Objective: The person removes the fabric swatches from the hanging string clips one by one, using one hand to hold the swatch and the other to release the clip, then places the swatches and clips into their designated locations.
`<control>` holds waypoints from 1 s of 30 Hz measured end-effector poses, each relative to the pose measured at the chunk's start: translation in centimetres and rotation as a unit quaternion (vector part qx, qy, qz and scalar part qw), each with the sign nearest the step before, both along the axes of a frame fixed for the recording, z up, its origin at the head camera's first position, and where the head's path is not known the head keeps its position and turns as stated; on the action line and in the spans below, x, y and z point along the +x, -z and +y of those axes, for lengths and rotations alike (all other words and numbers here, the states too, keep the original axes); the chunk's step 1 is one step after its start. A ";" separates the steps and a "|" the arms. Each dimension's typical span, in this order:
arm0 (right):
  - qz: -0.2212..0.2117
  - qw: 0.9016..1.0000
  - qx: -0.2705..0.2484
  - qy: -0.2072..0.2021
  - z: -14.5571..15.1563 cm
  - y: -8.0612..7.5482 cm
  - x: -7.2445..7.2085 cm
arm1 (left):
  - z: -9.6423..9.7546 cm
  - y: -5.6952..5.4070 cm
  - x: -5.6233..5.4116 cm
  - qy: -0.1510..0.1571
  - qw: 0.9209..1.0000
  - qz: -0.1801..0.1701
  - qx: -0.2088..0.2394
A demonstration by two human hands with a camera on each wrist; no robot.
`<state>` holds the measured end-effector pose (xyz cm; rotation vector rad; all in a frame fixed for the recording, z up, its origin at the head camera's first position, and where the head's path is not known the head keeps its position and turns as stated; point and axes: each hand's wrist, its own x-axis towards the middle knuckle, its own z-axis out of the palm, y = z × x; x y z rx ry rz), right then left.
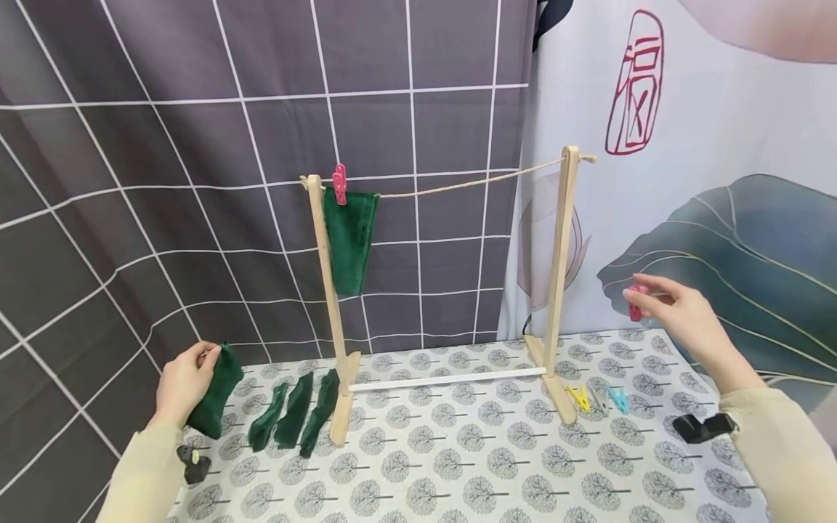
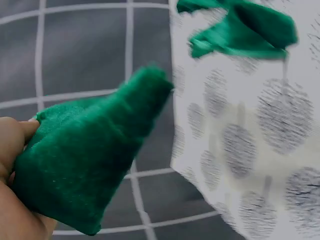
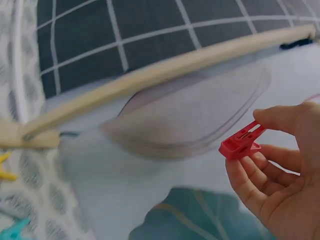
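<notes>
At the left, my left hand pinches a green cloth by its upper edge, and the cloth droops beside the hand; in the left wrist view the green cloth fills the space past the thumb. My right hand, raised at the right, holds a red clothespin between thumb and fingers. Another green cloth hangs from the left end of a string, with a pink clothespin on its top edge. Several folded green cloths lie on the table left of the stand.
The string runs between two wooden posts, joined low down by a white rod. Right of the right foot lie a yellow clothespin, a grey one and a blue one on the patterned tablecloth. A gridded curtain hangs behind.
</notes>
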<state>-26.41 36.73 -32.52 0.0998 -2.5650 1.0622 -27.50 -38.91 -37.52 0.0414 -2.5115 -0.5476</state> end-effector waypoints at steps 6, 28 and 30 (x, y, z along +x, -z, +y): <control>-0.019 0.999 0.035 0.018 1.8 3.5 0.0 | -1.4 2.0 0.3 -0.041 0.998 -0.044 0.026; -0.122 0.988 0.091 0.037 4.7 11.3 0.2 | -2.0 9.1 -0.1 -0.050 0.984 -0.154 0.074; -0.129 0.986 0.100 0.036 4.9 11.7 0.0 | -1.7 9.4 -0.4 -0.039 0.984 -0.160 0.071</control>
